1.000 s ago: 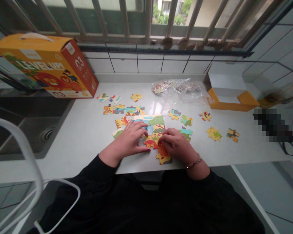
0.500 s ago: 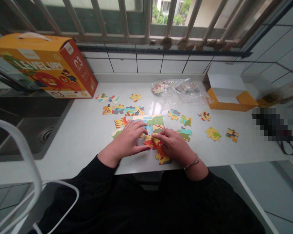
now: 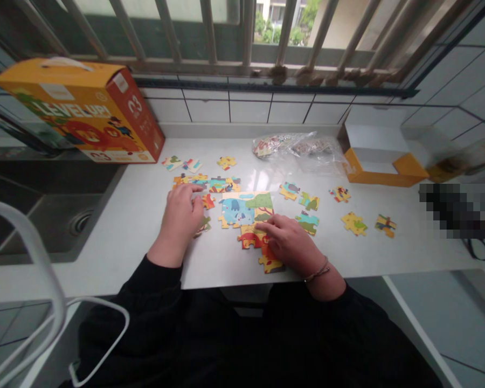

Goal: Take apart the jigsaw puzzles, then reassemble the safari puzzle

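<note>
Joined puzzle pieces lie flat at the middle of the white counter, showing a blue elephant and green trees, with red and yellow pieces along the lower edge. My right hand rests on the lower right of this section, fingertips touching it, fingers apart and holding nothing. Over the loose pieces to the left is my left hand, its fingers spread and nothing seen in them. An orange and yellow piece and a green one show beside it, partly covered. A row of pieces lies just beyond.
An orange box stands at the back left by the sink. Plastic bags of pieces and an open yellow box are at the back. Several loose pieces, one yellow and green, lie on the right.
My left hand has moved left, off the joined section, to the loose pieces, uncovering the blue elephant. My right hand has stayed in place. The view has shifted slightly.
</note>
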`<state>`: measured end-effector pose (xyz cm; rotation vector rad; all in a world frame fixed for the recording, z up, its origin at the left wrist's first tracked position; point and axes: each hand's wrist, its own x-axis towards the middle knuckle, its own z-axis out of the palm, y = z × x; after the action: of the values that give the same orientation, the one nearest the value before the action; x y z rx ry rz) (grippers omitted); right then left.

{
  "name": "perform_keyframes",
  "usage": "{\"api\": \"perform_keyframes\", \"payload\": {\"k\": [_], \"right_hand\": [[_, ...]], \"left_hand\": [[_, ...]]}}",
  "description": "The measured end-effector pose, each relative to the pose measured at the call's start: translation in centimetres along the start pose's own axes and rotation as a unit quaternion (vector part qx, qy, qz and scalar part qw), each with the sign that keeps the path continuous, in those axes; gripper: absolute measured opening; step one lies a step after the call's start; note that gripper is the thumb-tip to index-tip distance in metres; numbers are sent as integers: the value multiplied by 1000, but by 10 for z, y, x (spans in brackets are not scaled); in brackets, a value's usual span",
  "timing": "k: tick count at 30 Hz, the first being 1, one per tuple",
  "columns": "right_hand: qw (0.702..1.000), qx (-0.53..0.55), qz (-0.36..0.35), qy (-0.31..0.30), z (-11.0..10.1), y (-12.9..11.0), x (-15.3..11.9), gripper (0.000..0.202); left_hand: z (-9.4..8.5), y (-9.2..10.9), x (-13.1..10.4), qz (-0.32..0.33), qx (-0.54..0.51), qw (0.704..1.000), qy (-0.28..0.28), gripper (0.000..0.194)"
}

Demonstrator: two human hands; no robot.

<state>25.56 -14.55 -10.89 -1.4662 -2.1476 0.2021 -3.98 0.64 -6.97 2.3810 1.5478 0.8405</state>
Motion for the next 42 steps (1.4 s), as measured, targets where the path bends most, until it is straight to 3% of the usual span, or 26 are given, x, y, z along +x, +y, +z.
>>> {"api": "perform_keyframes", "payload": {"k": [2, 6, 13, 19, 25, 28, 32, 34, 36, 39, 42], "right_hand": [[1000, -13, -11, -12, -1, -1, 0, 44], [1000, -14, 23, -1, -2, -3, 0, 58], [998, 33, 41, 34, 3, 2, -2, 52], [997, 45, 54, 39, 0, 1, 0, 48], [996, 60, 51, 45, -1, 0, 0, 45], [996, 64, 57, 40, -1, 1, 1, 43], [995, 66, 56, 46, -1, 0, 1, 46], [995, 66, 55, 51, -1, 0, 1, 46], [995, 64, 53, 55, -1, -1, 1, 46], [995, 64, 51, 54, -2, -1, 1, 46], [995, 65, 53, 50, -1, 0, 1, 45]], "left_hand": [[-4, -14, 3, -47, 21, 998, 20, 25], [-9, -33, 6, -91, 31, 995, 18, 24], [-6, -40, 1, -54, 38, 995, -69, 51], [-5, -37, 3, -52, 30, 995, -76, 43], [-15, -15, -2, -5, -52, 999, -11, 23], [-14, -2, -8, -36, -135, 990, -4, 25], [-13, 26, -29, -75, -286, 954, -52, 29], [-13, 47, -48, -73, -280, 951, -108, 24], [-11, 69, -71, -24, -235, 957, -169, 19], [-3, 93, -102, 28, -226, 958, -176, 22], [6, 103, -118, 4, -232, 963, -138, 26]]}}
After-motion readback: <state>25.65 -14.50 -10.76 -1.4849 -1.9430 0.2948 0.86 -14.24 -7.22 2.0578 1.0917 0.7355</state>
